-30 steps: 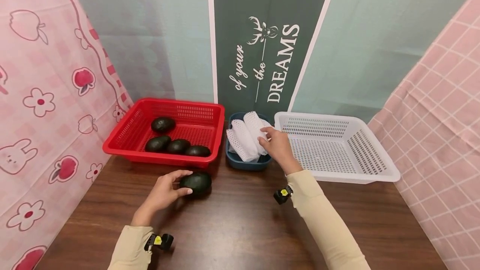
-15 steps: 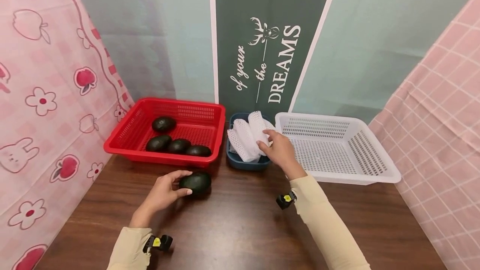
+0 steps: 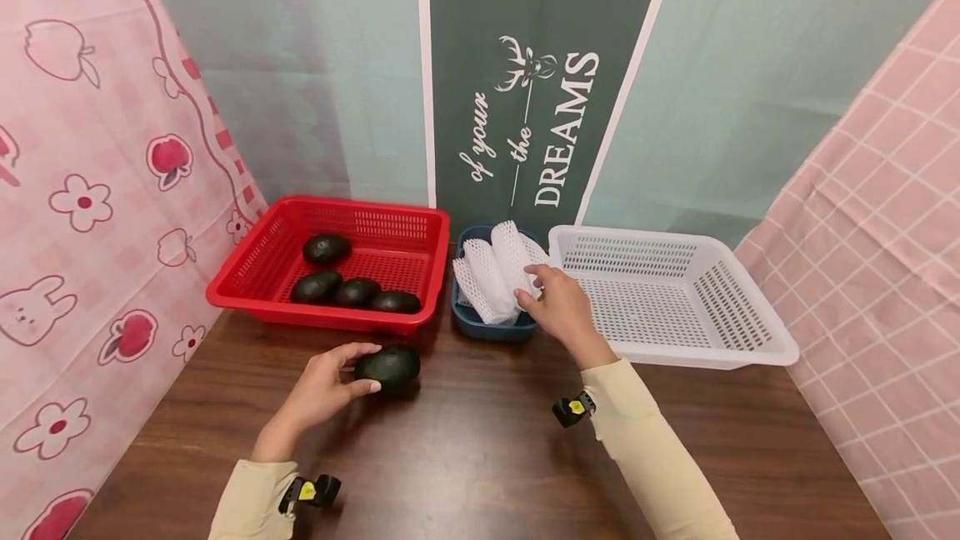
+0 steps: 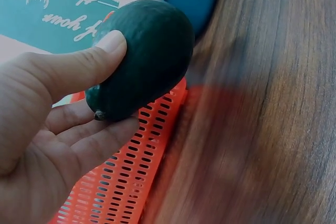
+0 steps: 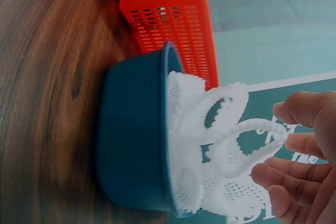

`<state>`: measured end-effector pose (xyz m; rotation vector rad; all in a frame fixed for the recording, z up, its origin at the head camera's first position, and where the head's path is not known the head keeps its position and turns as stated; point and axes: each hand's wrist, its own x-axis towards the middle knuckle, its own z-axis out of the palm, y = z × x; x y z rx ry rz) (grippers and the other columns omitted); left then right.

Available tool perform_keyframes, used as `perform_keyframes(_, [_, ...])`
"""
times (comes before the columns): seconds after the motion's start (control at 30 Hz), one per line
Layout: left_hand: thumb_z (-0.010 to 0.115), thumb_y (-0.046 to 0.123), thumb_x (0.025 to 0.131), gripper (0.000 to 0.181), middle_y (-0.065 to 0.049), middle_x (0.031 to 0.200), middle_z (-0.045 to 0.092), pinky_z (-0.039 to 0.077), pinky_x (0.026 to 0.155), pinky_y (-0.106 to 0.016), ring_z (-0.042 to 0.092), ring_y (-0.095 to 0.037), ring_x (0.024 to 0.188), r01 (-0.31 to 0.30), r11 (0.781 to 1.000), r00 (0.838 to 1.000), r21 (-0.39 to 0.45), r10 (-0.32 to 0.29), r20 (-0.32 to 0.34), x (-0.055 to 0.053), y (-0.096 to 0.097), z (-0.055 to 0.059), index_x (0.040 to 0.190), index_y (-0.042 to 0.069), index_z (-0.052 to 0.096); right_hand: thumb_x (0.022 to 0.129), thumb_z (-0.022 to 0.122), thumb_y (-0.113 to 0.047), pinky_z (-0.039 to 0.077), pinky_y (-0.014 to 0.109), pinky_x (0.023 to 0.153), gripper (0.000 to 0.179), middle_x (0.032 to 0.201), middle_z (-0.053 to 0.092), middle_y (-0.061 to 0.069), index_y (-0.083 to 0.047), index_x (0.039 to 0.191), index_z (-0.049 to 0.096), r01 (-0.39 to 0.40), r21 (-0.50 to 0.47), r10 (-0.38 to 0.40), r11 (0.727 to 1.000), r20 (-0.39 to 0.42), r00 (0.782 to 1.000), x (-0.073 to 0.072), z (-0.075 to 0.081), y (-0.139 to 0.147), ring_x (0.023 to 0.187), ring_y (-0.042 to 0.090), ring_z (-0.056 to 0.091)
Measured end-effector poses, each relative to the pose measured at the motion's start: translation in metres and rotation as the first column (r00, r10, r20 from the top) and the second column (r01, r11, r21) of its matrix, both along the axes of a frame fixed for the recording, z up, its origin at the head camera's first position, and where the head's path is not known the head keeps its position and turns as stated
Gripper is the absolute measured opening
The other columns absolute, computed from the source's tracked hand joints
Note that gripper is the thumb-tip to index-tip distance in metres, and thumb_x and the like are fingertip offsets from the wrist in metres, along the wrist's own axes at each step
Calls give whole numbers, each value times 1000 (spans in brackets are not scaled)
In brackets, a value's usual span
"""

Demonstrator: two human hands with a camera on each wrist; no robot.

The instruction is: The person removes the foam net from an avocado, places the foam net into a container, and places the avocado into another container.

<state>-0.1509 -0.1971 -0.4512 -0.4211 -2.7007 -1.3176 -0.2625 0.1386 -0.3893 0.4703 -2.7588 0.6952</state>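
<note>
My left hand (image 3: 321, 386) holds a dark green avocado (image 3: 387, 367) just in front of the red basket. In the left wrist view the thumb lies across one side of the avocado (image 4: 152, 59), fingers beneath it. Over the small blue bin (image 3: 487, 329) my right hand (image 3: 564, 304) reaches towards several white foam net sleeves (image 3: 487, 277). The right wrist view has one sleeve's looped end (image 5: 257, 129) near the spread thumb and fingers. Whether the fingertips touch it I cannot tell.
At the left a red basket (image 3: 322, 319) contains several avocados (image 3: 327, 249). A white perforated basket (image 3: 720, 348) stands at the right, beside the blue bin. Everything rests on a dark wooden table (image 3: 465, 448), with cloth hangings behind and at both sides.
My right hand has drawn back slightly to the right from the sleeves, and its fingers have shifted. The left hand keeps the avocado almost in place.
</note>
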Motion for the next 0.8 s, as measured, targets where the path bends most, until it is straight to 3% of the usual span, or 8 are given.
perform_keyframes(0.23, [81,7,69,47,-5,107,63,52,73,-36,60,-21,93,-20,999,994,33,23,-108,8,2,9,113,7,64,79,72,-26,48,39,62,45,96,62,13,-5,117,61,-33,-35,32,999,-22,999,18,2,-4,77,25,61])
perform_keyframes(0.43, [81,7,69,47,-4,105,63,52,72,-33,61,-19,90,-48,997,989,66,57,-136,10,1,19,113,8,64,79,72,-29,48,37,62,46,100,59,13,-6,118,61,-34,6,34,999,-66,997,27,8,-13,75,21,59])
perform_keyframes(0.8, [81,6,69,48,-1,103,62,52,66,-27,58,-12,84,-109,991,968,74,122,-217,4,0,32,113,7,63,78,72,-29,47,37,60,46,97,58,11,-8,118,61,-76,24,77,997,-79,994,33,13,-27,76,20,59])
